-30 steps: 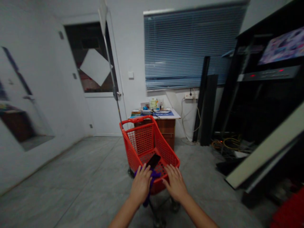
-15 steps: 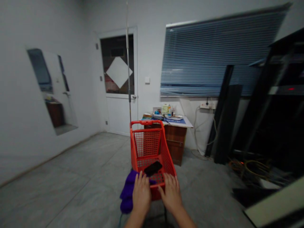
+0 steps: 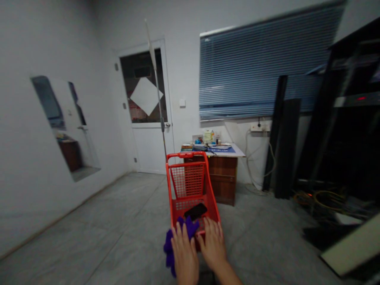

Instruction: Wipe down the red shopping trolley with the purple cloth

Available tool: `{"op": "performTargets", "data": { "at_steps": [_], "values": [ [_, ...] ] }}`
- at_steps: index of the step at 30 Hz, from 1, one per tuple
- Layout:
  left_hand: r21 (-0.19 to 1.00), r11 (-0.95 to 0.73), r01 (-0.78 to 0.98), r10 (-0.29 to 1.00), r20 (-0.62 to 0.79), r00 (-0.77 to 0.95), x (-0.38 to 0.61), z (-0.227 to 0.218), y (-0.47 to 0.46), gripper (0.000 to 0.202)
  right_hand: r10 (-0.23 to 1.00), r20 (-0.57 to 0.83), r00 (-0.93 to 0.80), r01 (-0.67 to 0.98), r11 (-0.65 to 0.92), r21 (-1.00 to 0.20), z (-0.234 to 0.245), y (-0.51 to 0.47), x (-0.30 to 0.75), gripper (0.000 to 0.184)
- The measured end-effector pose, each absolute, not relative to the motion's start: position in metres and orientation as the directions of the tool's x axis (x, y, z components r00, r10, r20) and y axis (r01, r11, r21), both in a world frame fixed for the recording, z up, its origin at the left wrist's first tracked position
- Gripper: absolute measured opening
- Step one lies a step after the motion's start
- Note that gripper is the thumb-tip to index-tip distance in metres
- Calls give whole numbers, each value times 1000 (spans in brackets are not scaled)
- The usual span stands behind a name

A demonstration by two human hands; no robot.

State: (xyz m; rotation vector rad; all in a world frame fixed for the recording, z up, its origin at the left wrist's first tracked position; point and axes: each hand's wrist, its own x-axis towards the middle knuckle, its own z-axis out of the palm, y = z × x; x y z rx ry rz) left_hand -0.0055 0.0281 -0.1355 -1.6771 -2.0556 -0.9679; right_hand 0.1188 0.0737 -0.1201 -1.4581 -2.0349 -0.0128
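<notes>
"What fills the room?"

"A grey floor [image 3: 89, 221] runs to a white door [image 3: 150, 148] ahead. To its right, blue blinds [image 3: 264, 67] hang above a wooden counter [image 3: 225, 180] crowded with small items, and dark panels [image 3: 285, 134] lean against the wall beyond."

"And closest to the person?"

"A red shopping cart [image 3: 187, 180] stands on the floor, its far end near the counter and its near end right at the hands."

"How are the hands set?"

"The left hand [image 3: 184, 253] is open with its fingers spread, lying over a purple cloth [image 3: 170, 253]. No pinch shows. The right hand [image 3: 213, 245] is open too, its fingertips [image 3: 208, 225] at the cart's near rim, with no clear grip on it."

"Where does the cloth sit?"

"It is bunched at the cart's near left corner, with part hanging down outside. The left hand covers enough of it that a hold cannot be ruled out. A black phone [image 3: 195, 211] lies flat inside the cart, just beyond the fingers."
</notes>
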Motion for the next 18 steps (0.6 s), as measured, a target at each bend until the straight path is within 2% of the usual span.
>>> {"op": "performTargets", "data": {
  "at_steps": [4,6,12,15,18],
  "values": [
    [142,-63,988,789,613,-38,-28,-110,23,48,855,422,-301,843,445,-301,-104,74,134,57],
    [115,-72,991,796,606,-12,-51,-96,25,42,841,419,-342,831,479,-282,-100,77,144,56],
    [205,41,978,743,648,-167,-42,-107,36,44,818,440,-371,809,517,-280,-107,79,132,55],
    [219,-6,976,768,626,-135,-12,-111,44,43,824,421,-380,806,519,-287,-107,78,122,55],
    [201,-66,977,822,566,-61,-14,-96,46,38,826,390,-407,802,527,-281,-102,78,124,57]
  ]
}}
